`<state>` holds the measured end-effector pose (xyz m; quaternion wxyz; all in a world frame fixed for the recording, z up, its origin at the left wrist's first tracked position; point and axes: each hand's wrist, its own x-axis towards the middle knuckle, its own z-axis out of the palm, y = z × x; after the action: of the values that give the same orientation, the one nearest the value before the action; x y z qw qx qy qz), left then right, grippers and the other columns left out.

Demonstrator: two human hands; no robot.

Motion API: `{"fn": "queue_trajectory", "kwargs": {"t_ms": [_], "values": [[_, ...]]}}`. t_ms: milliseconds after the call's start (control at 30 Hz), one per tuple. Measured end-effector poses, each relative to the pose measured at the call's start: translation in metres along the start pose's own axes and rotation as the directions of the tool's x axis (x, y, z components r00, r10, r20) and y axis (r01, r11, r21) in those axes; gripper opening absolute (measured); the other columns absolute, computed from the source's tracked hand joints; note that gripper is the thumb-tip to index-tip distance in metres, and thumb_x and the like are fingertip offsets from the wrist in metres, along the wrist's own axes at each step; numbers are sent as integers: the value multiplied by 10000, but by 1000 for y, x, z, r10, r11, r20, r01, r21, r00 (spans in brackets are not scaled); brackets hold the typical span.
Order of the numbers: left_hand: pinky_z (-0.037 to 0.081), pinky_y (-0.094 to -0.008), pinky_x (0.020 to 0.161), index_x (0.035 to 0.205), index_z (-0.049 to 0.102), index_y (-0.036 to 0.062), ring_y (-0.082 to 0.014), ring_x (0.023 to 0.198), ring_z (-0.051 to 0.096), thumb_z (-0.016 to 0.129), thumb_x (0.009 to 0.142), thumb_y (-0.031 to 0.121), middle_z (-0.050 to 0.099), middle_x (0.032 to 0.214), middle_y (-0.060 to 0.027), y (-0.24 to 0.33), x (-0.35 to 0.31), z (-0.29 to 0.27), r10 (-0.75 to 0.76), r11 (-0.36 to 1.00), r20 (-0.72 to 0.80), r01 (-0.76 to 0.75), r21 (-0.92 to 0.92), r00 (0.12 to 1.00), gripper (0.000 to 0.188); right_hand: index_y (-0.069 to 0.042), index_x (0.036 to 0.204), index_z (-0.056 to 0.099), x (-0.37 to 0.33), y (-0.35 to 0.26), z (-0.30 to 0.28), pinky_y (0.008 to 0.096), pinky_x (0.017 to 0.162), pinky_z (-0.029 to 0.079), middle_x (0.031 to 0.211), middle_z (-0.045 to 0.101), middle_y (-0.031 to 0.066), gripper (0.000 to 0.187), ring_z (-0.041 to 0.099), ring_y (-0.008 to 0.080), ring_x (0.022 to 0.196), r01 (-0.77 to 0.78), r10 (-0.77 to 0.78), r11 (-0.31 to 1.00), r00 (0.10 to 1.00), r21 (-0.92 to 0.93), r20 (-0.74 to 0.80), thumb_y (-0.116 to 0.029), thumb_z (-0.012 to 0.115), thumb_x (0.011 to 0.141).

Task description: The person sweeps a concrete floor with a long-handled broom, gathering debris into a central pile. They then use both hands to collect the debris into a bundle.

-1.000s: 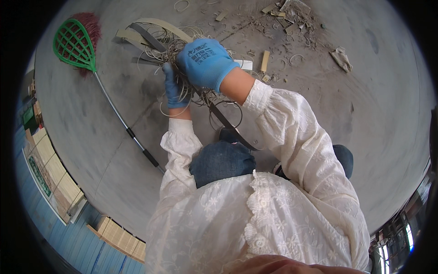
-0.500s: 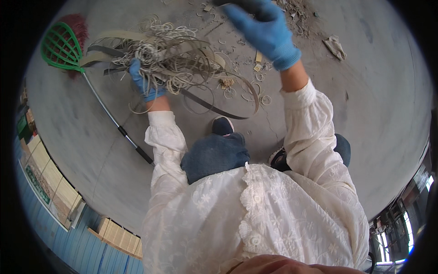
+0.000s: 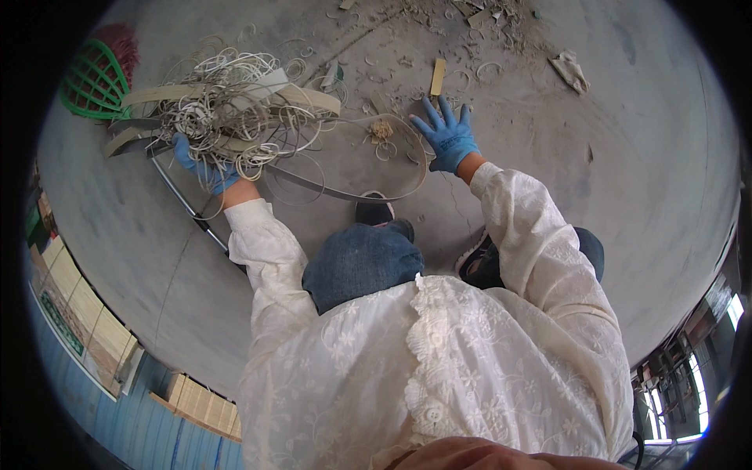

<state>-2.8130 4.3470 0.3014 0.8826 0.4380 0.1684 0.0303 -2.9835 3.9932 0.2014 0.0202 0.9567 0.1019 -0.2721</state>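
Note:
My left hand [image 3: 205,166], in a blue glove, is closed round the near side of a large tangled bundle of thin pale and grey strips [image 3: 235,110]. Wider flat bands stick out of the bundle, and one long grey band [image 3: 345,193] loops to the right across the floor. My right hand [image 3: 449,139], also gloved in blue, is spread wide with nothing in it. It is low over the floor, beside the end of that loop. Just beyond its fingertips lies a short yellowish flat strip [image 3: 438,77]. A small tan clump of shavings [image 3: 381,131] lies inside the loop.
A broom with a green plastic head [image 3: 94,82], reddish bristles and a metal handle [image 3: 176,190] lies at the left. Scattered scraps and dirt [image 3: 493,27] cover the far floor. A crumpled pale cloth [image 3: 569,72] lies at the far right. Stacked light-coloured boards [image 3: 200,403] stand lower left.
My left hand has moved left and slightly nearer with the bundle. My right hand has come down toward me, its dark object gone from it, and its fingers are now spread.

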Motion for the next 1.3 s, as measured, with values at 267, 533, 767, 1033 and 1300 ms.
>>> {"fn": "queue_trajectory", "kwargs": {"t_ms": [267, 533, 767, 1033, 1300], "values": [[522, -345, 843, 1274, 448, -53, -258, 1013, 593, 457, 914, 161, 528, 1239, -187, -4, -10, 11, 376, 688, 247, -448, 571, 893, 419, -258, 1373, 346, 77, 67, 29, 592, 986, 291, 1439, 302, 120, 803, 297, 364, 1316, -211, 289, 952, 856, 220, -429, -442, 722, 687], [491, -363, 904, 1302, 426, -27, -270, 1086, 546, 383, 948, 241, 501, 1269, -180, -5, -9, -2, 380, 568, 191, -391, 724, 905, 446, -99, 1070, 571, 106, 78, 18, 413, 799, 496, 1055, 627, 138, 469, 605, 307, 991, -533, 630, 743, 761, 404, -155, -401, 693, 733], [535, -342, 781, 1199, 518, -28, -259, 935, 609, 435, 928, 236, 581, 1146, -165, -5, -14, 8, 294, 871, 19, -276, 405, 956, 387, -88, 1051, 618, 121, 70, 17, 436, 813, 498, 1040, 643, 188, 324, 620, 360, 970, -607, 718, 583, 696, 540, 8, -275, 613, 786], [544, -341, 767, 1212, 496, -55, -234, 950, 613, 511, 893, 137, 575, 1166, -170, -1, -21, 13, 219, 969, -28, -214, 122, 975, 372, -132, 994, 679, 113, 64, -5, 425, 844, 487, 1053, 643, 173, 293, 614, 347, 990, -568, 593, 682, 798, 461, 106, -312, 629, 768], [541, -324, 736, 1163, 532, -53, -233, 886, 628, 503, 890, 130, 610, 1094, -156, -4, -19, 19, 260, 947, -42, -247, 205, 965, 330, -114, 918, 686, 103, 82, -1, 432, 786, 501, 979, 638, 152, 210, 619, 366, 876, -179, 207, 976, 937, 120, -280, -185, 605, 738]]}}
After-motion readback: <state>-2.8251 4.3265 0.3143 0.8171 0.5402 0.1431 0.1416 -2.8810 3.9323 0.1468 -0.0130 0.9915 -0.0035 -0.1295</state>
